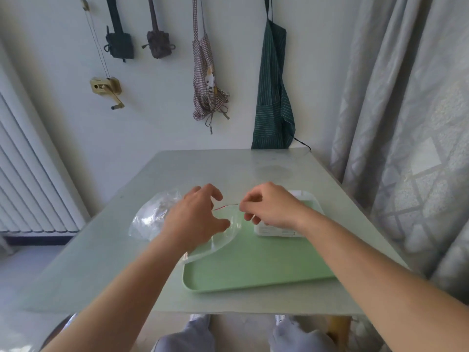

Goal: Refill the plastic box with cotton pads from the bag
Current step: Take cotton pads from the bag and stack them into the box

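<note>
A clear plastic bag (149,219) with white cotton pads inside lies on the table, its open mouth stretching over the left rim of a green tray (253,270). My left hand (195,217) reaches into the bag's mouth with the fingers spread and curved, the thumb against the plastic. My right hand (269,207) pinches the red-lined zip edge of the bag's mouth and holds it up. Behind my right hand, a white plastic box (276,231) sits on the tray's far right, mostly hidden.
The pale table (127,275) stands against a wall with aprons (274,97) and pouches hanging above its far edge. A curtain (406,123) hangs close on the right, a radiator on the left. My knees show below the table's near edge.
</note>
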`<state>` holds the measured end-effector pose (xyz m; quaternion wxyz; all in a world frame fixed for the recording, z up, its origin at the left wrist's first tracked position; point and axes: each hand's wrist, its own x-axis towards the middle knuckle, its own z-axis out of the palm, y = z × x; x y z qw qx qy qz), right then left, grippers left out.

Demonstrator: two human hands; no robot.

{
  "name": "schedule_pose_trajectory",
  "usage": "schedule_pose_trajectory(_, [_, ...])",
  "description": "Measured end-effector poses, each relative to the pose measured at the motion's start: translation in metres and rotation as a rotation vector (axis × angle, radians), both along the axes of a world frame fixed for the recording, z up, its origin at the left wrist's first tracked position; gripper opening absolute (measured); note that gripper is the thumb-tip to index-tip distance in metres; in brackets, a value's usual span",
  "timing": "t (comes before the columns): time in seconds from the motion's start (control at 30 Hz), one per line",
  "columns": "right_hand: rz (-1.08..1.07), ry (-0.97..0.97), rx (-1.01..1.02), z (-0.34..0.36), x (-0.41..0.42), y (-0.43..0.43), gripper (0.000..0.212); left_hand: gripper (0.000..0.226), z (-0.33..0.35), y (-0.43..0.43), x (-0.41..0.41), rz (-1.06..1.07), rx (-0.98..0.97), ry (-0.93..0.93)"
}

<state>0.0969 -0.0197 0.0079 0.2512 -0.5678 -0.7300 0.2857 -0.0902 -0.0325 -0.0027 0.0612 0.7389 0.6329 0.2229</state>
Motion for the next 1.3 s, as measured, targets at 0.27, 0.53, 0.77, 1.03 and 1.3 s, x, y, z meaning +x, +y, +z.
schedule_pose_trajectory(0.27, [0.167, -0.149, -0.086, -0.025, -0.07, 0.007, 0.032, 0.016, -0.01, -0.014, -0.055, 0.135, -0.04, -0.126])
schedule_pose_trajectory(0.53, [-0.008, -0.163, 0.07, -0.04, -0.118, 0.016, 0.02, 0.006, -0.011, -0.012, -0.08, 0.178, 0.098, -0.37])
schedule_pose_trajectory(0.77, [-0.084, -0.183, -0.029, -0.049, -0.133, 0.031, 0.049, 0.007, -0.016, -0.005, -0.091, 0.173, 0.108, -0.431])
schedule_pose_trajectory(1.03, [-0.056, -0.169, -0.044, -0.04, -0.132, 0.03, 0.027, 0.006, -0.023, 0.005, -0.093, 0.183, 0.094, -0.472])
schedule_pose_trajectory(1.3, [-0.02, -0.256, -0.025, -0.034, -0.107, 0.029, 0.02, 0.005, -0.028, 0.015, -0.073, 0.132, 0.013, -0.635])
